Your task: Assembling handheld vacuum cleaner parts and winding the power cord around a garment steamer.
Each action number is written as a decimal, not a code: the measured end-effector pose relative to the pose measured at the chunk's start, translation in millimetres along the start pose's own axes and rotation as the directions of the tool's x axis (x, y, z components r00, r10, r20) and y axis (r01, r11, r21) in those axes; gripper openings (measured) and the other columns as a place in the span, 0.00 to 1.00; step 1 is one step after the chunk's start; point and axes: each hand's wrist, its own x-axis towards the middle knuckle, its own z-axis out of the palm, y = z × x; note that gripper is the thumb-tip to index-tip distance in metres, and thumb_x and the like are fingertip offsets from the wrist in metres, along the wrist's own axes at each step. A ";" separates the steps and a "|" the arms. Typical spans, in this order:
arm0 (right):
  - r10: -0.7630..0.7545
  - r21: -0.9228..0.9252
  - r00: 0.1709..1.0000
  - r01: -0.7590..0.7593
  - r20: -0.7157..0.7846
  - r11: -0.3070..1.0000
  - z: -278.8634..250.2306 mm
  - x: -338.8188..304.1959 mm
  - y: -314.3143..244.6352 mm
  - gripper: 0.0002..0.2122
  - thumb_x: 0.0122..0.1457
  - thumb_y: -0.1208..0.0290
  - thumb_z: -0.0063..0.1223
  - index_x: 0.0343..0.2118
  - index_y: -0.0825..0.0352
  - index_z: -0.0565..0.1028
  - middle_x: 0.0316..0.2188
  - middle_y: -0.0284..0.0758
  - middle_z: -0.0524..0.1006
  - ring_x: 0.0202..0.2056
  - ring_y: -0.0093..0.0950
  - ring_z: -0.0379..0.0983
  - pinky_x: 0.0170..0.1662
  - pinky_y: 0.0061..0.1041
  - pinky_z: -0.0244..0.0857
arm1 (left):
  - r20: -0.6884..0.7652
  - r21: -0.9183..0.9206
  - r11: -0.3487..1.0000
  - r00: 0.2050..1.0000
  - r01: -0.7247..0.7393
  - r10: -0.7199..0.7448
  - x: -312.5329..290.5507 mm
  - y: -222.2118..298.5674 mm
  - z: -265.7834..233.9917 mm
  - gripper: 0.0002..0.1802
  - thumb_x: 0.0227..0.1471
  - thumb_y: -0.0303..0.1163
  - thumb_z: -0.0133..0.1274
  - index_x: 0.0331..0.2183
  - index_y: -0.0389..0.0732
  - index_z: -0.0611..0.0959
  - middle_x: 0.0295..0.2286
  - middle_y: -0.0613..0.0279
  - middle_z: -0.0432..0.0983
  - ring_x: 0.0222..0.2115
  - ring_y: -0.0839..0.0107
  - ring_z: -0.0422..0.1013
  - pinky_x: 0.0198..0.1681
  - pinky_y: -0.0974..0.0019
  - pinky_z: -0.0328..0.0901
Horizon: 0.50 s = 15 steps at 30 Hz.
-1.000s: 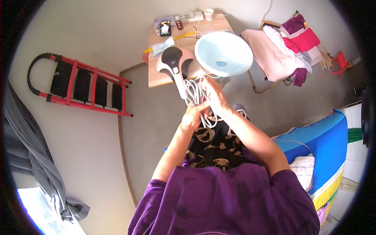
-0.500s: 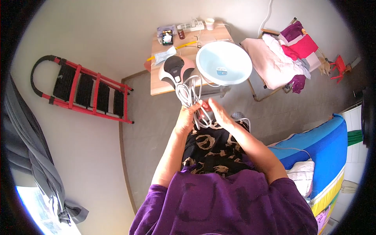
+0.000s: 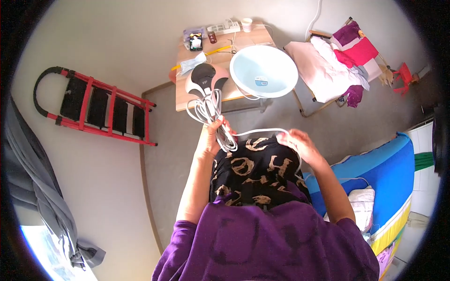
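Note:
My left hand point(image 3: 212, 136) is closed around a bundle of looped white cord point(image 3: 213, 104), with loops sticking out above and below the fist. Just beyond the bundle, at the table's front edge, is a rounded pink and black appliance point(image 3: 204, 74); the loops overlap its near end. A single strand of the cord stretches across from the bundle to my right hand point(image 3: 300, 143), which is closed on it, fingers partly blurred. From there the strand hangs down beside my patterned black trousers. Some red shows behind my left fingers, too hidden to name.
The wooden table point(image 3: 183, 100) bears a pale blue basin point(image 3: 265, 65), face mask point(image 3: 193, 62), phone point(image 3: 196, 42), power strip point(image 3: 224, 28) and paper cup point(image 3: 246, 25). A clothes-covered chair point(image 3: 309, 70) stands right. A red-black stepladder point(image 3: 96, 105) leans left; a blue-covered bed point(image 3: 375, 168) lies near right.
My right hand has moved right, away from my left, drawing a strand of cord out between them. My left hand with the bundle has shifted slightly left.

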 end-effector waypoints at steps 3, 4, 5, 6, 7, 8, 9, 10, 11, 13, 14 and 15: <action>0.034 0.042 0.998 -0.032 -0.055 0.999 46.1 24.6 -30.6 0.10 0.59 0.68 0.49 0.37 0.69 0.73 0.39 0.36 0.76 0.45 0.26 0.71 0.53 0.26 0.62 | -0.032 0.171 0.984 0.999 0.041 -0.036 3.8 -6.5 10.2 0.09 0.50 0.34 0.54 0.26 0.40 0.73 0.19 0.62 0.71 0.19 0.71 0.69 0.24 0.67 0.67; 0.016 0.033 1.000 -0.016 -0.004 0.999 56.1 32.8 -33.7 0.12 0.60 0.65 0.48 0.40 0.69 0.73 0.39 0.33 0.75 0.45 0.24 0.70 0.53 0.25 0.61 | -0.059 0.236 0.970 0.997 0.063 -0.051 3.3 -7.8 11.7 0.09 0.50 0.33 0.54 0.26 0.40 0.73 0.19 0.63 0.71 0.18 0.72 0.69 0.23 0.69 0.67; -0.040 0.027 0.998 0.039 0.051 0.999 65.7 42.5 -33.7 0.14 0.61 0.64 0.48 0.43 0.69 0.72 0.40 0.33 0.74 0.46 0.23 0.69 0.54 0.24 0.60 | -0.056 0.262 0.963 0.997 0.062 -0.049 4.6 -10.4 11.5 0.08 0.51 0.33 0.54 0.25 0.41 0.74 0.18 0.64 0.71 0.16 0.75 0.68 0.20 0.71 0.66; -0.100 0.023 0.990 0.098 0.102 0.995 70.4 53.3 -33.8 0.16 0.61 0.63 0.47 0.46 0.69 0.70 0.42 0.33 0.73 0.48 0.23 0.68 0.55 0.23 0.58 | -0.067 0.277 0.960 0.998 0.036 -0.018 6.8 -15.0 14.3 0.07 0.50 0.32 0.54 0.25 0.41 0.74 0.19 0.65 0.71 0.17 0.76 0.68 0.20 0.73 0.65; -0.149 -0.025 0.985 0.152 0.083 0.988 65.5 66.0 -23.2 0.17 0.61 0.62 0.46 0.48 0.69 0.69 0.43 0.33 0.72 0.49 0.22 0.66 0.55 0.22 0.56 | -0.086 0.280 0.959 0.996 0.033 -0.010 10.9 -19.1 15.4 0.07 0.49 0.31 0.55 0.25 0.41 0.74 0.19 0.66 0.71 0.17 0.77 0.68 0.20 0.73 0.65; -0.179 -0.251 0.984 0.178 0.020 0.951 76.1 70.2 -32.9 0.15 0.61 0.63 0.47 0.45 0.68 0.70 0.41 0.33 0.72 0.44 0.22 0.68 0.51 0.20 0.60 | -0.111 0.284 0.958 0.994 0.028 0.004 12.7 -20.6 16.7 0.06 0.48 0.30 0.55 0.26 0.41 0.75 0.19 0.66 0.72 0.17 0.78 0.68 0.20 0.74 0.65; -0.332 -0.304 0.941 0.337 0.069 0.891 77.6 82.5 -24.8 0.13 0.60 0.64 0.48 0.42 0.69 0.71 0.39 0.34 0.73 0.39 0.22 0.70 0.45 0.20 0.63 | -0.142 0.280 0.960 0.990 0.023 0.017 11.9 -22.0 17.8 0.06 0.46 0.28 0.58 0.28 0.40 0.76 0.21 0.67 0.73 0.18 0.79 0.67 0.20 0.76 0.64; -0.478 -0.353 0.870 0.489 0.123 0.798 76.4 92.1 -19.5 0.11 0.60 0.65 0.49 0.38 0.69 0.72 0.36 0.35 0.74 0.34 0.23 0.72 0.40 0.20 0.66 | -0.139 0.282 0.959 0.990 0.030 0.009 13.6 -21.6 20.0 0.06 0.46 0.28 0.58 0.28 0.40 0.76 0.21 0.67 0.73 0.18 0.79 0.67 0.20 0.76 0.64; -0.474 -0.348 0.872 0.485 0.123 0.802 85.6 93.2 -27.5 0.11 0.60 0.65 0.49 0.38 0.69 0.72 0.36 0.35 0.74 0.34 0.23 0.72 0.40 0.20 0.66 | -0.126 0.281 0.958 0.992 0.061 -0.026 12.0 -19.9 17.8 0.07 0.45 0.28 0.58 0.29 0.40 0.77 0.22 0.66 0.73 0.19 0.80 0.67 0.21 0.76 0.64; -0.308 -0.685 0.945 0.295 0.108 0.666 96.0 91.1 -48.9 0.08 0.57 0.68 0.53 0.28 0.69 0.72 0.25 0.36 0.75 0.22 0.23 0.71 0.27 0.22 0.66 | -0.113 0.281 0.955 0.992 0.093 -0.063 10.2 -18.9 13.3 0.08 0.44 0.27 0.59 0.29 0.40 0.78 0.24 0.66 0.74 0.20 0.81 0.67 0.22 0.76 0.64; -0.308 -0.685 0.945 0.295 0.108 0.666 95.8 92.8 -51.5 0.08 0.57 0.68 0.53 0.28 0.69 0.72 0.25 0.36 0.75 0.22 0.23 0.71 0.27 0.22 0.66 | -0.128 0.272 0.960 0.991 0.072 -0.038 9.5 -19.6 11.2 0.10 0.43 0.28 0.60 0.32 0.39 0.79 0.26 0.67 0.74 0.23 0.80 0.68 0.24 0.76 0.64; -0.369 -0.772 0.914 0.354 0.168 0.527 95.5 95.0 -54.1 0.09 0.55 0.69 0.55 0.25 0.69 0.72 0.21 0.35 0.73 0.19 0.23 0.70 0.24 0.24 0.64 | -0.142 0.264 0.963 0.990 0.049 -0.011 8.8 -19.6 9.7 0.13 0.42 0.28 0.60 0.34 0.38 0.80 0.28 0.68 0.74 0.26 0.79 0.69 0.27 0.75 0.64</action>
